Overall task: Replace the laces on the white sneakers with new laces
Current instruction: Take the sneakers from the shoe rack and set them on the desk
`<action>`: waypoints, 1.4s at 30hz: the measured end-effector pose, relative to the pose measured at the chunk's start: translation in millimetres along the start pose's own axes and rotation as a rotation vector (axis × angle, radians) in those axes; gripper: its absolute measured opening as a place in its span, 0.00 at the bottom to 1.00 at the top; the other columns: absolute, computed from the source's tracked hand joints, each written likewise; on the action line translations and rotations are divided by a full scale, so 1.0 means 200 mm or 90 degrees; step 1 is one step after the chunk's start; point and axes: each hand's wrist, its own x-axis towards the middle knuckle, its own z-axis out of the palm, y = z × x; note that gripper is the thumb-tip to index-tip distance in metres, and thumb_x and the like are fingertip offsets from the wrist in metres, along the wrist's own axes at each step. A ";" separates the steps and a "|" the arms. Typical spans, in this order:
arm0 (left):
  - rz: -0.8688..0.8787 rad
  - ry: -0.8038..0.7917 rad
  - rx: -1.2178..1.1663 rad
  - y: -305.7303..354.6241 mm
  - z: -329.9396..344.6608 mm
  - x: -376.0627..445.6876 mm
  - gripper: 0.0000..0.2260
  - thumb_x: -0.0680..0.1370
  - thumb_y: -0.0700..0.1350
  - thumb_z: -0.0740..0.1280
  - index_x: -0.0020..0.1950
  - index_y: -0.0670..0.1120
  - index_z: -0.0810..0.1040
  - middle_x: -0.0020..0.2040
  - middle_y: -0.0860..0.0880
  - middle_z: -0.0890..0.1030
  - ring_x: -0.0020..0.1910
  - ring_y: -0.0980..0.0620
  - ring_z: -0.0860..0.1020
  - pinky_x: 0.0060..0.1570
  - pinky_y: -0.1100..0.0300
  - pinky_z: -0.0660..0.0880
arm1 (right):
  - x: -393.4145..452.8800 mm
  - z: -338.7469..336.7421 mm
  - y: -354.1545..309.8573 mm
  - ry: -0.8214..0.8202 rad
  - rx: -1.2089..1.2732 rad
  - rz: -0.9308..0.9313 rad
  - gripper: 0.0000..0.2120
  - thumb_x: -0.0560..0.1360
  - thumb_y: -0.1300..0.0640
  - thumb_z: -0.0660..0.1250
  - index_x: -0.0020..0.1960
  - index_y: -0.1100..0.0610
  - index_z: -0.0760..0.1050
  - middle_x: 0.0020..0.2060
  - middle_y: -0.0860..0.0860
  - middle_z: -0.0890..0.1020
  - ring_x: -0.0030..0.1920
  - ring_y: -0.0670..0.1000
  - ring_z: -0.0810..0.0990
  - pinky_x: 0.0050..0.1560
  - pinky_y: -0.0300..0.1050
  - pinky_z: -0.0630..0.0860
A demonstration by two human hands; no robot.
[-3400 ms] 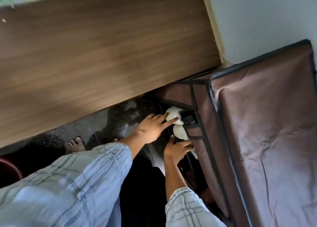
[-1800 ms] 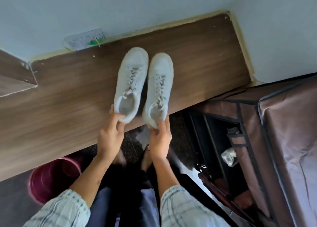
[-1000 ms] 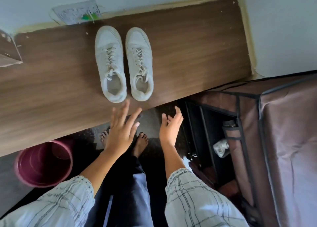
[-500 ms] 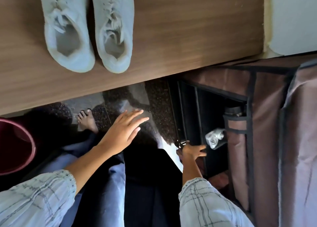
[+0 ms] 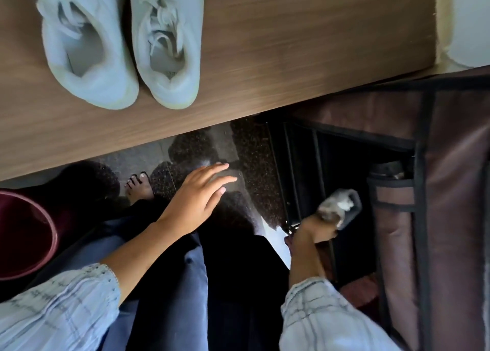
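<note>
Gripping a blurred pale bundle, probably new laces, my right hand is at the shoe rack; left hand open, sneakers on the table above the rack; bundle may snag on the frame.

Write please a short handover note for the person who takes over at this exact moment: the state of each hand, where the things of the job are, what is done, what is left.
Left hand: open, fingers spread, in the air above the dark floor, holding nothing.
Right hand: low at the open fabric shoe rack, gripping a small pale bundle; too blurred to tell whether it is the new laces.
White sneakers: side by side on the wooden tabletop, heels toward the person, old laces in place.
Done: sneakers set out.
Left: unlace both, thread new laces.
</note>
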 end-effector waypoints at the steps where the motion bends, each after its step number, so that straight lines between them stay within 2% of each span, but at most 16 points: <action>1: 0.003 0.008 -0.006 0.02 -0.01 0.02 0.15 0.83 0.47 0.57 0.67 0.50 0.76 0.71 0.50 0.72 0.71 0.52 0.67 0.72 0.54 0.60 | -0.15 0.00 -0.06 -0.006 -0.014 -0.038 0.15 0.78 0.60 0.61 0.63 0.64 0.74 0.57 0.69 0.73 0.52 0.67 0.76 0.53 0.51 0.71; 3: 0.012 0.021 -0.020 0.08 -0.04 0.07 0.14 0.83 0.45 0.58 0.67 0.50 0.77 0.70 0.50 0.73 0.70 0.53 0.68 0.71 0.53 0.63 | -0.38 -0.01 -0.13 -0.055 0.047 -0.134 0.12 0.77 0.65 0.67 0.61 0.64 0.76 0.57 0.67 0.72 0.55 0.67 0.75 0.57 0.50 0.70; 4: 0.020 0.027 -0.025 0.10 -0.06 0.09 0.14 0.83 0.44 0.59 0.66 0.49 0.77 0.69 0.50 0.74 0.69 0.53 0.69 0.70 0.55 0.63 | -0.47 0.00 -0.11 -0.106 0.068 -0.171 0.12 0.77 0.63 0.68 0.60 0.62 0.77 0.57 0.60 0.73 0.57 0.66 0.75 0.58 0.49 0.72; 6: 0.040 0.043 -0.027 0.13 -0.10 0.11 0.14 0.83 0.43 0.59 0.66 0.49 0.78 0.68 0.51 0.75 0.67 0.53 0.70 0.70 0.61 0.60 | -0.63 -0.02 -0.13 -0.222 0.041 -0.241 0.13 0.78 0.58 0.68 0.61 0.60 0.77 0.54 0.44 0.72 0.61 0.56 0.73 0.57 0.36 0.69; 7: 0.051 0.054 -0.027 0.13 -0.12 0.12 0.14 0.83 0.44 0.58 0.65 0.48 0.78 0.67 0.51 0.75 0.66 0.53 0.71 0.69 0.64 0.60 | -0.70 -0.03 -0.15 -0.246 0.061 -0.287 0.11 0.78 0.60 0.68 0.60 0.60 0.77 0.54 0.44 0.72 0.61 0.49 0.72 0.55 0.29 0.66; 8: 0.059 0.068 -0.031 0.13 -0.14 0.12 0.14 0.83 0.45 0.57 0.65 0.48 0.78 0.67 0.51 0.76 0.66 0.53 0.72 0.69 0.64 0.61 | -0.76 -0.02 -0.15 -0.243 0.110 -0.363 0.09 0.76 0.65 0.70 0.56 0.62 0.78 0.56 0.50 0.72 0.60 0.42 0.71 0.55 0.26 0.66; 10: 0.062 0.105 -0.055 0.12 -0.19 0.13 0.15 0.83 0.45 0.56 0.66 0.47 0.77 0.66 0.51 0.76 0.65 0.54 0.73 0.67 0.58 0.68 | -0.87 -0.03 -0.21 -0.217 0.161 -0.522 0.08 0.74 0.67 0.72 0.52 0.63 0.79 0.59 0.60 0.72 0.60 0.35 0.69 0.56 0.26 0.66; 12: 0.060 0.152 -0.086 0.12 -0.23 0.15 0.15 0.83 0.45 0.56 0.67 0.46 0.76 0.66 0.51 0.76 0.65 0.54 0.74 0.64 0.55 0.71 | -0.91 0.00 -0.32 -0.248 0.177 -0.626 0.10 0.75 0.64 0.72 0.55 0.62 0.79 0.58 0.59 0.72 0.61 0.41 0.71 0.59 0.32 0.69; 16: 0.077 0.241 -0.105 0.12 -0.33 0.26 0.14 0.83 0.39 0.60 0.68 0.44 0.75 0.66 0.50 0.75 0.66 0.55 0.73 0.65 0.63 0.70 | -0.88 0.15 -0.64 -0.226 0.185 -0.722 0.11 0.76 0.60 0.71 0.57 0.58 0.76 0.59 0.57 0.72 0.61 0.52 0.73 0.58 0.42 0.73; 20: 0.114 0.311 -0.072 0.08 -0.40 0.37 0.16 0.82 0.36 0.61 0.69 0.45 0.75 0.67 0.51 0.74 0.65 0.69 0.68 0.61 0.71 0.68 | -0.84 0.32 -0.89 -0.209 0.200 -0.757 0.12 0.78 0.56 0.69 0.60 0.55 0.74 0.58 0.57 0.73 0.60 0.54 0.73 0.58 0.46 0.73; 23: 0.150 0.327 -0.061 0.05 -0.41 0.41 0.17 0.81 0.35 0.61 0.69 0.45 0.74 0.68 0.51 0.73 0.62 0.74 0.67 0.60 0.76 0.65 | -0.82 0.42 -0.99 -0.187 0.224 -0.783 0.12 0.78 0.56 0.69 0.60 0.56 0.74 0.58 0.57 0.73 0.60 0.55 0.73 0.59 0.46 0.73; 28: 0.222 0.353 -0.014 0.00 -0.38 0.35 0.17 0.81 0.34 0.62 0.68 0.45 0.76 0.67 0.51 0.73 0.64 0.69 0.68 0.61 0.76 0.64 | -0.80 0.50 -1.00 -0.187 0.232 -0.815 0.17 0.79 0.58 0.67 0.67 0.53 0.71 0.64 0.59 0.70 0.65 0.57 0.69 0.64 0.54 0.72; 31: 0.238 0.393 0.018 -0.02 -0.37 0.22 0.16 0.81 0.35 0.62 0.67 0.47 0.77 0.67 0.53 0.73 0.60 0.62 0.73 0.58 0.74 0.68 | -0.83 0.44 -0.95 -0.216 0.223 -0.808 0.27 0.79 0.56 0.67 0.76 0.46 0.62 0.73 0.63 0.62 0.74 0.61 0.59 0.71 0.56 0.63; 33: 0.235 0.422 0.022 -0.04 -0.37 0.14 0.16 0.81 0.35 0.62 0.66 0.47 0.78 0.66 0.54 0.74 0.58 0.63 0.74 0.55 0.73 0.70 | -0.88 0.37 -0.90 -0.219 0.235 -0.791 0.30 0.79 0.54 0.67 0.77 0.47 0.59 0.75 0.66 0.58 0.75 0.65 0.56 0.71 0.58 0.60; 37: 0.225 0.484 0.016 0.00 -0.37 -0.08 0.16 0.79 0.34 0.63 0.64 0.47 0.78 0.64 0.54 0.75 0.63 0.67 0.71 0.62 0.70 0.68 | -1.00 0.16 -0.70 -0.200 0.292 -0.848 0.29 0.78 0.53 0.69 0.75 0.56 0.63 0.66 0.66 0.68 0.65 0.68 0.68 0.64 0.63 0.70; 42: 0.200 0.512 0.039 0.06 -0.42 -0.25 0.16 0.79 0.35 0.63 0.65 0.49 0.78 0.65 0.55 0.73 0.66 0.60 0.70 0.67 0.66 0.67 | -1.14 -0.07 -0.57 -0.366 0.292 -0.860 0.26 0.80 0.48 0.64 0.74 0.53 0.62 0.65 0.60 0.69 0.64 0.61 0.69 0.63 0.55 0.69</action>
